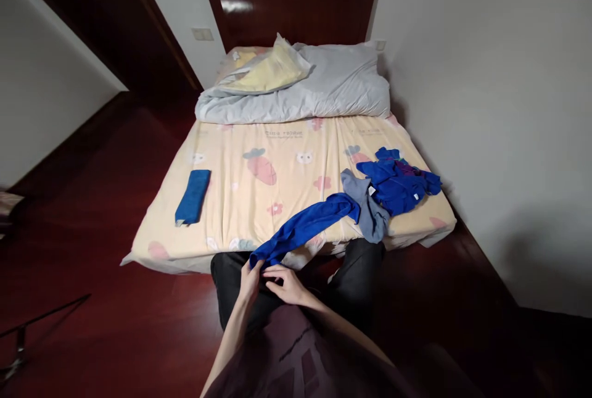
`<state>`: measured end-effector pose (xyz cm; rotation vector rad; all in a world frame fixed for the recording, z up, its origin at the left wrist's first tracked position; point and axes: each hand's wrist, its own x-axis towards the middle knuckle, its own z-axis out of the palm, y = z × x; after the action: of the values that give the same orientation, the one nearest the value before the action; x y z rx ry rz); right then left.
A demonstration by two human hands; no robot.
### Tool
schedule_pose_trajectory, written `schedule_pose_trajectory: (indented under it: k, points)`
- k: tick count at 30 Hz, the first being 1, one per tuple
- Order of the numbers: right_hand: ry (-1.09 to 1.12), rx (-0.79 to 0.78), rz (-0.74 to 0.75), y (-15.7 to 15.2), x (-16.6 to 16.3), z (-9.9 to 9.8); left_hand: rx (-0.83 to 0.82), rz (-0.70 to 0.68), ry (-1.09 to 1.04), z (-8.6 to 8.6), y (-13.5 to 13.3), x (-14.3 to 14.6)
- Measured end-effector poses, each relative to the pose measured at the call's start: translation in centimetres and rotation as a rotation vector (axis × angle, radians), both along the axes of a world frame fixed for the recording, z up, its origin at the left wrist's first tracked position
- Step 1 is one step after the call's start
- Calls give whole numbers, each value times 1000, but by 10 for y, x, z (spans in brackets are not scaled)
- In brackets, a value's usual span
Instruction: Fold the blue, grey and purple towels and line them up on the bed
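A long blue cloth (305, 225) trails from the bed's near edge down to my lap. My left hand (250, 279) is closed on its lower end. Touching the same end from the right, my right hand (287, 285) has its fingers curled and pinching the cloth. A pile of blue clothes (398, 183) with a grey piece (369, 210) lies at the bed's right near corner. A folded blue cloth (193, 196) rests flat on the left side of the bed.
The bed (277, 182) has a pale yellow printed sheet, with a grey duvet (324, 89) and pillow bunched at the dark wooden headboard. A white wall runs along the right. Dark red floor surrounds the bed; a thin metal frame (28, 330) shows at lower left.
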<state>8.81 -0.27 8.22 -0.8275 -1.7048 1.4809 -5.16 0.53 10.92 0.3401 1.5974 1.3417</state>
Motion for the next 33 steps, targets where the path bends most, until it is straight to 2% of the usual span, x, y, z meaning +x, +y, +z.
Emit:
schedule_pose_trajectory:
  k: [2, 4, 6, 7, 9, 11, 13, 16, 18, 21, 23, 26, 27, 28, 30, 31, 33]
  points:
    - [-37, 50, -100, 16, 31, -8, 16, 109, 13, 1, -1, -14]
    - [-154, 124, -366, 43, 77, -12, 42, 247, 2, 7, -2, -33]
    - [-386, 180, -702, 75, 131, -11, 114, 374, -9, 17, -3, -55]
    - [-537, 201, -818, 92, 158, -8, 173, 418, -7, 23, -3, -67]
    - [-851, 209, -950, 125, 208, -1, 269, 476, 16, 34, -5, -87]
    - [-1105, 154, -963, 155, 247, 6, 281, 503, 44, 43, -7, -100]
    - [-1263, 37, -873, 181, 274, 13, 225, 513, 57, 49, -9, -105]
    - [-1283, -34, -732, 216, 298, 29, 149, 481, 74, 51, -14, -102]
    - [-1198, 69, -825, 240, 308, 44, 127, 435, 106, 49, -18, -99]
    - [-1079, 303, -1115, 276, 321, 69, 136, 371, 193, 45, -23, -100]
    - [-1110, 321, -1178, 292, 326, 80, 158, 326, 267, 44, -25, -104]
    - [-1298, 153, -1024, 294, 318, 84, 136, 317, 466, 48, -26, -112]
    - [-1346, 145, -957, 287, 308, 81, 116, 318, 549, 52, -27, -114]
    - [-1366, 190, -896, 278, 293, 77, 98, 308, 633, 56, -27, -116]
    - [-1310, 397, -764, 251, 254, 63, 79, 263, 777, 65, -27, -118]
    - [-1236, 503, -649, 236, 230, 54, 82, 236, 835, 69, -27, -118]
    - [-1085, 594, -349, 205, 185, 35, 99, 183, 920, 78, -24, -119]
